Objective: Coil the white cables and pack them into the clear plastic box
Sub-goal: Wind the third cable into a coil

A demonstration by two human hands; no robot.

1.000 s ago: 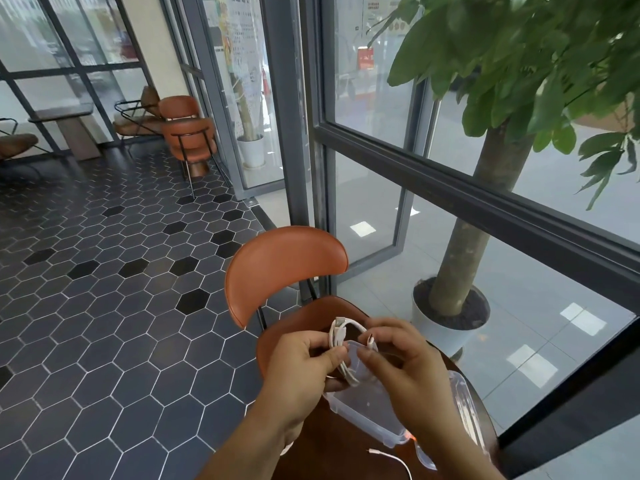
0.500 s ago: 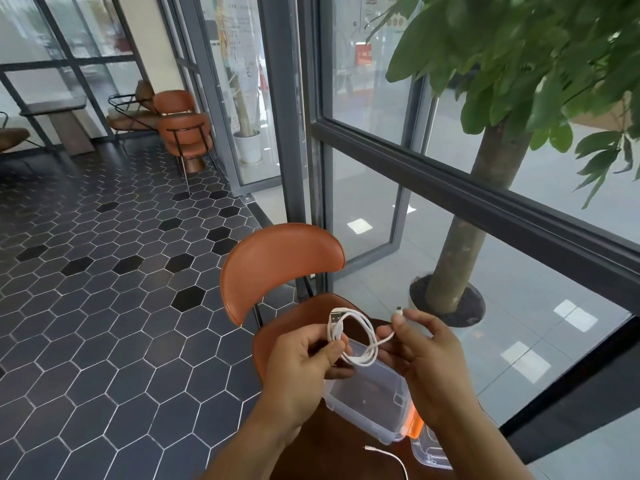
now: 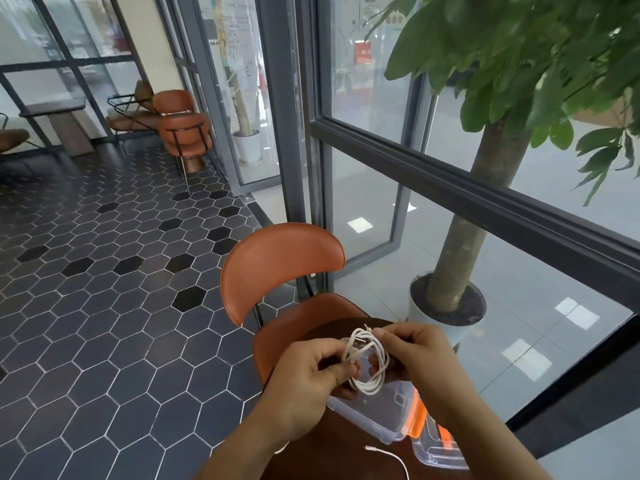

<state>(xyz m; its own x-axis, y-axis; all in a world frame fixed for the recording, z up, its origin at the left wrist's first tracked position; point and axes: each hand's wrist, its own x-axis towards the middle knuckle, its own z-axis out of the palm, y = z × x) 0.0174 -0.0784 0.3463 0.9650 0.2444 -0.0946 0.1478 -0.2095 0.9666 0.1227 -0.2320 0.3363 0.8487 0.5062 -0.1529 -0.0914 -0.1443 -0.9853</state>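
Note:
A coiled white cable (image 3: 369, 363) hangs between my hands above the clear plastic box (image 3: 381, 412). My left hand (image 3: 308, 379) pinches the coil's left side between thumb and fingers. My right hand (image 3: 420, 358) pinches the cable's loose end near the top of the coil. The box lies open on the dark round table (image 3: 329, 455), under the coil. A second white cable (image 3: 389, 457) lies loose on the table nearer me. The box's clear lid (image 3: 438, 452) with an orange clasp lies to the right of the box.
An orange chair (image 3: 280, 268) stands just beyond the table. A potted tree (image 3: 453, 271) in a white pot stands to the right by the dark window frame. Hexagon floor tiles stretch to the left, with more orange chairs (image 3: 183, 129) far back.
My right hand has brought the cable's end back to the top of the coil, adding a loop. The coil has sunk a little lower over the box.

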